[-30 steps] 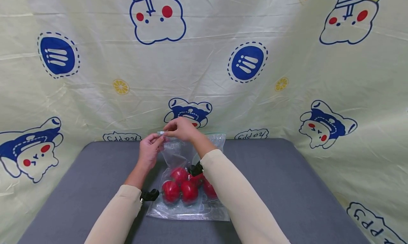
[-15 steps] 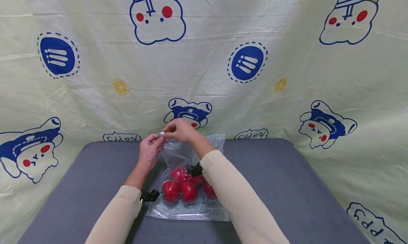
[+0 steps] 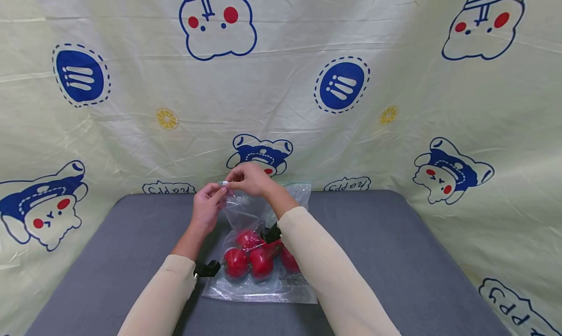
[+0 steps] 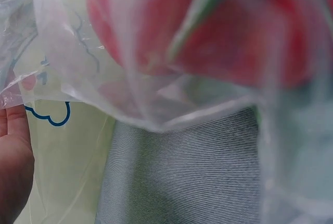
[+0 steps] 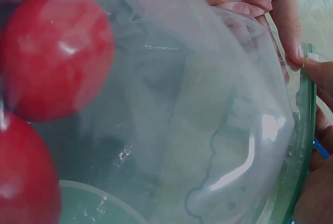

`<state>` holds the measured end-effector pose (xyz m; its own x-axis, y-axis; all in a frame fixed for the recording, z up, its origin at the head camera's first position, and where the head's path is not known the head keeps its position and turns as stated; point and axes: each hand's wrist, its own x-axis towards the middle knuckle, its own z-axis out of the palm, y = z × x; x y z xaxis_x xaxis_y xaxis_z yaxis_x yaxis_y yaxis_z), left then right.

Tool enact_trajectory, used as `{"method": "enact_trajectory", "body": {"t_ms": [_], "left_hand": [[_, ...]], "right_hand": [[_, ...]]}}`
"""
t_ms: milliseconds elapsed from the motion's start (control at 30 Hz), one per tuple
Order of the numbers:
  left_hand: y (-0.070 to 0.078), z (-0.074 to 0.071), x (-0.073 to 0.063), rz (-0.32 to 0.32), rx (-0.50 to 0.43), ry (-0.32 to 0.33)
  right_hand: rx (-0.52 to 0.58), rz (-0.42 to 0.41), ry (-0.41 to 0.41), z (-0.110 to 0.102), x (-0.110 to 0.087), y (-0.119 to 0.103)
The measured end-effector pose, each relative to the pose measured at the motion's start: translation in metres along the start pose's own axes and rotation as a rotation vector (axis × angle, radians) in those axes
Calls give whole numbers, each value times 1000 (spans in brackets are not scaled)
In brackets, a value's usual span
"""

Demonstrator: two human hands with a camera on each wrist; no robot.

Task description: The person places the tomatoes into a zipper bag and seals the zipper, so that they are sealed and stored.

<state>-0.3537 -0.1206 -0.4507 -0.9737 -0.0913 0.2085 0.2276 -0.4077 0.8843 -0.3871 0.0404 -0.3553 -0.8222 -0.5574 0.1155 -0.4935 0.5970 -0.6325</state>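
Note:
A clear zip bag (image 3: pixel 259 293) lies on the table with several red round fruits (image 3: pixel 261 264) inside; whether they are apples or tomatoes I cannot tell. Its far-left corner is lifted. There my left hand (image 3: pixel 205 209) pinches the plastic between thumb and fingers. Just right of it, my right hand (image 3: pixel 250 179) pinches the bag's mouth at a small white slider (image 3: pixel 225 183). In the right wrist view a green zip strip (image 5: pixel 304 151) runs along the mouth, and the thumbs of both hands nearly meet by the slider. Close to the left wrist camera, the fruits look blurred through the plastic.
A grey cloth-covered table (image 3: pixel 377 258) lies under the bag. Behind and beside it hangs a pale printed curtain (image 3: pixel 281 92). A black wrist camera (image 3: pixel 207 268) sits on the left wrist, another black camera (image 3: pixel 270 233) on the right, close over the fruits.
Both hands stay at the bag's far-left corner. The white slider shows slightly further right between the fingers. Plastic over the uppermost fruit has shifted a little, changing its glints.

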Motion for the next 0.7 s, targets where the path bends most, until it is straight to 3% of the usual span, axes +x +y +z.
{"method": "enact_trajectory", "body": {"t_ms": [700], "left_hand": [[1, 2, -1, -14, 13, 13]], "right_hand": [[9, -5, 28, -2, -5, 16]]}}
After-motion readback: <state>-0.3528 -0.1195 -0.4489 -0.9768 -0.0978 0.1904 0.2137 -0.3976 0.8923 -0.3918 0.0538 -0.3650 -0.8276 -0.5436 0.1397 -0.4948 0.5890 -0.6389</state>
